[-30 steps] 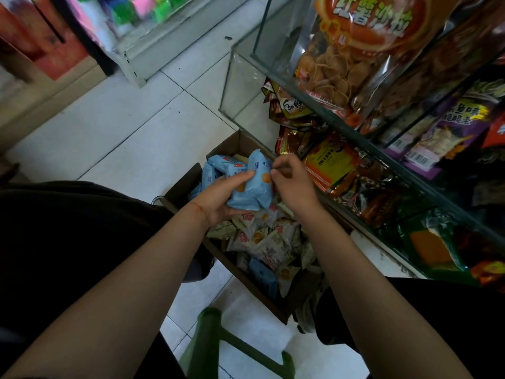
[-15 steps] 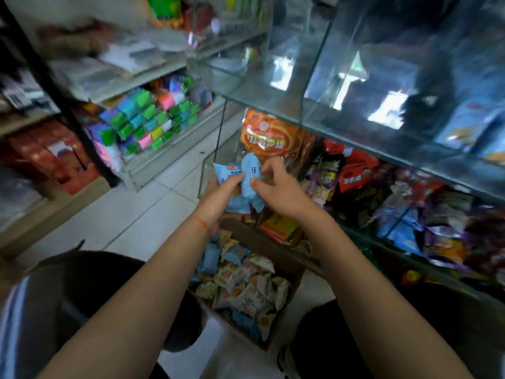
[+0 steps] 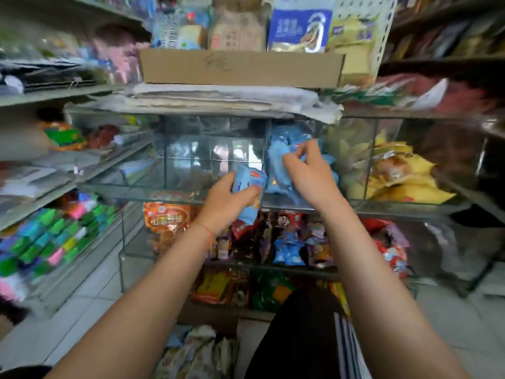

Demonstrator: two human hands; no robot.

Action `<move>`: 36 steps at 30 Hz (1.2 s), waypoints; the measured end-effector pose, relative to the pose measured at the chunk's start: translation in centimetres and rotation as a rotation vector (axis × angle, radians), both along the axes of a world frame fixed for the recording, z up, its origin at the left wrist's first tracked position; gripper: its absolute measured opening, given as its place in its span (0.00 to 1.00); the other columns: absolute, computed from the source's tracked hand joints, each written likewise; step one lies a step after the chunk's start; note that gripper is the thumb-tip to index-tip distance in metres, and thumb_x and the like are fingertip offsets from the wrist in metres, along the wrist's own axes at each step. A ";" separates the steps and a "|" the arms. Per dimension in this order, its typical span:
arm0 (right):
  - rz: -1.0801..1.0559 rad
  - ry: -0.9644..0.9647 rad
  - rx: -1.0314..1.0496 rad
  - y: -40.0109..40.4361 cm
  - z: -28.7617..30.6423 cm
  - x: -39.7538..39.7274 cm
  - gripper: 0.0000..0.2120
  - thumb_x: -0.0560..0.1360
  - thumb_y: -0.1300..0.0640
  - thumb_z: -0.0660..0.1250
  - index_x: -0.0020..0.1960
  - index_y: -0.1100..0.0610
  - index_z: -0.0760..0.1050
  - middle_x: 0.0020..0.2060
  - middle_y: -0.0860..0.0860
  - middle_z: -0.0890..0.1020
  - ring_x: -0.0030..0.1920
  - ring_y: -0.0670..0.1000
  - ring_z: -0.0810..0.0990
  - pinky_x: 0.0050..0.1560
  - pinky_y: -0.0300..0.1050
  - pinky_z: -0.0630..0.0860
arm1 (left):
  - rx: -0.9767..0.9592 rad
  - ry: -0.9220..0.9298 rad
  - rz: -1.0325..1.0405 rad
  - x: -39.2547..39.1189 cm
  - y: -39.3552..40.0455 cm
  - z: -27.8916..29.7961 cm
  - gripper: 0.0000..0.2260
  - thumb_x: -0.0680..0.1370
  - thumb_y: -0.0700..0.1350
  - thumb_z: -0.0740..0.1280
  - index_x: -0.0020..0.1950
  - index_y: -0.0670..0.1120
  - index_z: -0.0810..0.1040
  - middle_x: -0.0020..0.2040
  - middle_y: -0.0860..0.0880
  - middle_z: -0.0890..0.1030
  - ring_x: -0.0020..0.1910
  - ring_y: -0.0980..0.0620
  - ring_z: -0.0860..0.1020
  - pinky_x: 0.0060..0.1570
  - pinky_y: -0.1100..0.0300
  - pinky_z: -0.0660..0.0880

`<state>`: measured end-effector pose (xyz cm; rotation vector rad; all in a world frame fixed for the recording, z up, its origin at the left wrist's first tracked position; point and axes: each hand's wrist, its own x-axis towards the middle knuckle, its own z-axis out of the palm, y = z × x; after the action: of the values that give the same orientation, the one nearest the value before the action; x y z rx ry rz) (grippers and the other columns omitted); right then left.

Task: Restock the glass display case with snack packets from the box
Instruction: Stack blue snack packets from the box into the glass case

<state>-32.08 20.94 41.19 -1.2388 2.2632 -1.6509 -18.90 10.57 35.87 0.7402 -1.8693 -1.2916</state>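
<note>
1. Several light-blue foil snack packets [image 3: 250, 187] are up at the glass display case's [image 3: 213, 149] top tier; your left hand [image 3: 226, 205] grips these at its front edge, as a reserve, I judge.
2. At three o'clock of it, your right hand [image 3: 307, 176] pinches blue packets [image 3: 277, 168] inside the blue compartment, so like joins like.
3. At six o'clock, the brown cardboard box [image 3: 203, 354] sits low, within reach.

Light blue snack packets [image 3: 250, 184] with a small red mark fill the clear glass display case [image 3: 191, 160]. Yellow bags [image 3: 401, 170] sit alongside; an orange packet [image 3: 166, 217] lies below.
</note>
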 end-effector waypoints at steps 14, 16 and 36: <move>-0.135 0.120 0.452 -4.8 -2.6 -9.5 0.34 0.71 0.53 0.73 0.67 0.64 0.56 0.62 0.61 0.73 0.62 0.61 0.75 0.53 0.48 0.71 | -0.455 -0.406 -0.114 -6.9 -0.2 -0.5 0.13 0.71 0.50 0.73 0.38 0.55 0.69 0.37 0.57 0.73 0.34 0.60 0.72 0.31 0.65 0.63; -0.111 0.159 0.635 -6.0 -3.3 -9.5 0.38 0.72 0.52 0.72 0.70 0.65 0.55 0.65 0.61 0.72 0.66 0.60 0.72 0.59 0.49 0.71 | -0.419 -0.363 -0.126 -6.8 -0.5 -0.8 0.12 0.70 0.49 0.74 0.37 0.56 0.70 0.37 0.57 0.75 0.34 0.61 0.73 0.32 0.64 0.65; 0.055 0.210 0.464 -8.4 -4.3 -11.0 0.10 0.75 0.60 0.60 0.36 0.58 0.73 0.29 0.52 0.76 0.33 0.54 0.77 0.30 0.41 0.72 | -0.152 -0.237 -0.206 -5.6 -1.0 -1.5 0.13 0.73 0.49 0.74 0.56 0.50 0.80 0.50 0.53 0.83 0.47 0.54 0.82 0.49 0.52 0.81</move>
<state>-43.10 12.55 36.92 -1.3789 2.5014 -0.9298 -24.48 9.61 34.39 0.6569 -2.2577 -1.2111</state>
